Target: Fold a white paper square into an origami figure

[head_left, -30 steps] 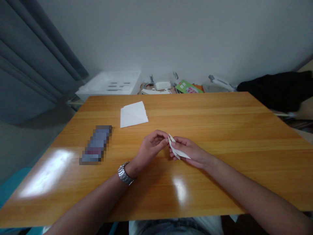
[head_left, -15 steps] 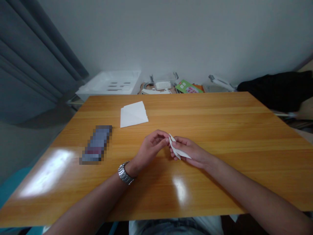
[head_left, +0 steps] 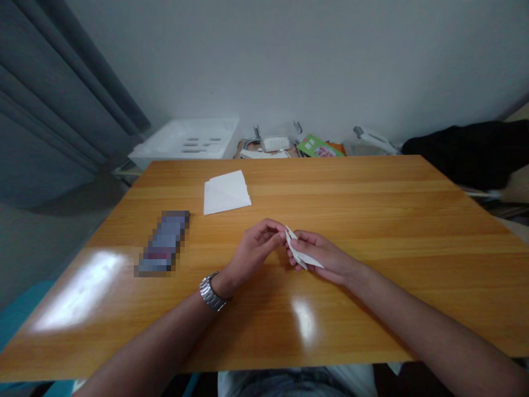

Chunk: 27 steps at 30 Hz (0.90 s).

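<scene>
A small folded white paper piece (head_left: 298, 252) is held just above the middle of the wooden table (head_left: 372, 220). My right hand (head_left: 326, 256) grips it from the right, fingers curled round its long pointed body. My left hand (head_left: 252, 252), with a metal watch on its wrist, pinches the paper's upper tip between thumb and fingertips. Both hands meet at the paper. Its underside is hidden by my fingers.
A stack of white paper sheets (head_left: 225, 192) lies on the table's far left. A pixelated dark rectangular object (head_left: 163, 242) lies to the left of my hands. Beyond the far edge are a white tray (head_left: 188, 140), small clutter and a black bag (head_left: 471, 149). Grey curtains hang at the left.
</scene>
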Tool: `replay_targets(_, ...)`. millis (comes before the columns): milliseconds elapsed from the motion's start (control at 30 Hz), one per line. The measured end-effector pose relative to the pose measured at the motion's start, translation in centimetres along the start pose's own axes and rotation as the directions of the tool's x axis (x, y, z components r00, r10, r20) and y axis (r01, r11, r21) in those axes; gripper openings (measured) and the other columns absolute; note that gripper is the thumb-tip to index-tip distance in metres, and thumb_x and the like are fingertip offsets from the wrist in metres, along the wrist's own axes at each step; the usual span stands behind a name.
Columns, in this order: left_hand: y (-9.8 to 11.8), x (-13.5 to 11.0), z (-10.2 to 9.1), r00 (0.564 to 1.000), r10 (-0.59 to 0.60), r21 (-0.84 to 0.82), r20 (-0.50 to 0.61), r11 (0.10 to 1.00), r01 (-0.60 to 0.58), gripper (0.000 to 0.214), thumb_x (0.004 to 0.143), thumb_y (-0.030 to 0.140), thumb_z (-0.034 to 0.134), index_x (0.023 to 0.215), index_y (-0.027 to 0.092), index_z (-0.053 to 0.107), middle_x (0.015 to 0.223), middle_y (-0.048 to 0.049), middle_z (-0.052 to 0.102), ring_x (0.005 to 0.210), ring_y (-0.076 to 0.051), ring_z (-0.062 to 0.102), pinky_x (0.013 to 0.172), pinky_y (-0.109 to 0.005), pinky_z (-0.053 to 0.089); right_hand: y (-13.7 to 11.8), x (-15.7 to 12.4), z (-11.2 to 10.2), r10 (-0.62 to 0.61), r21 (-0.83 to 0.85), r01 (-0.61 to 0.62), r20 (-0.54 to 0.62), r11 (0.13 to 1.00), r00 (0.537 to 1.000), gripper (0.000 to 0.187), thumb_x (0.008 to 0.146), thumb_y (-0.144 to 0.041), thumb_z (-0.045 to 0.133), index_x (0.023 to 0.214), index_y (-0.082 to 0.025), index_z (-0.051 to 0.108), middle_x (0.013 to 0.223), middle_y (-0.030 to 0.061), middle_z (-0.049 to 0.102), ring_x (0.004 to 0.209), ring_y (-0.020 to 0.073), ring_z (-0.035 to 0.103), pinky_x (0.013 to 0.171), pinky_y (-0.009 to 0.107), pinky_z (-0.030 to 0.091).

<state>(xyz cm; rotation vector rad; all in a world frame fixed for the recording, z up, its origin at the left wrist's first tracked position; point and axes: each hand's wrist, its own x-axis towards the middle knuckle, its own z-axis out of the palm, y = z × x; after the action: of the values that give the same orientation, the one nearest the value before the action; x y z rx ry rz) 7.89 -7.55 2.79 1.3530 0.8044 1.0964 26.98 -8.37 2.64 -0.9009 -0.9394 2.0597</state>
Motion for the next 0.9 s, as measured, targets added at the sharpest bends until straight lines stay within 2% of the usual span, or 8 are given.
replay_targets(267,-0.4,0.0,-0.2,0.998,0.056,-0.027,0.027,0.998,-0.055,0.018,0.091,0.027,0.071,0.102,0.017,0.062,0.099,-0.0056,0.067,0.092,-0.014,0.065,0.085,-0.026,0.053,0.0,0.0,0.0,-0.004,-0.026,0.004,-0.008,1.000,1.000,0.035,0.076,-0.044,0.085,0.089,-0.016,0.067,0.073,0.0002,0.067,0.062,0.0105,0.063,0.057,0.022,0.049)
replay_targets(533,-0.3,0.0,-0.6,0.994,0.095,0.120,0.048,0.988,-0.100,0.016,0.093,0.028,0.068,0.102,0.017,0.061,0.103,-0.0082,0.066,0.096,-0.017,0.065,0.089,-0.030,0.052,-0.1,-0.1,0.2,-0.034,-0.072,0.032,-0.024,0.997,0.999,0.038,0.075,-0.047,0.085,0.088,-0.016,0.068,0.073,0.0006,0.067,0.062,0.0109,0.062,0.058,0.023,0.050)
replay_targets(700,0.2,0.0,-0.8,0.991,0.115,0.232,0.072,0.964,-0.128,0.013,0.093,0.026,0.066,0.100,0.017,0.059,0.100,-0.0070,0.065,0.093,-0.016,0.064,0.088,-0.029,0.051,-0.1,-0.1,0.2,-0.080,-0.130,0.074,-0.042,0.989,0.996,0.038,0.075,-0.048,0.084,0.089,-0.016,0.069,0.077,0.0022,0.069,0.067,0.0131,0.064,0.066,0.028,0.052)
replay_targets(900,0.8,-0.1,-1.2,0.983,0.145,0.355,0.116,0.918,-0.177,0.009,0.094,0.023,0.064,0.098,0.018,0.059,0.095,-0.0044,0.062,0.090,-0.016,0.062,0.086,-0.029,0.050,-0.5,-0.3,0.3,-0.169,-0.215,0.158,-0.037,0.964,0.985,0.036,0.077,-0.047,0.083,0.083,-0.015,0.068,0.074,0.0012,0.069,0.066,0.0101,0.059,0.063,0.023,0.043)
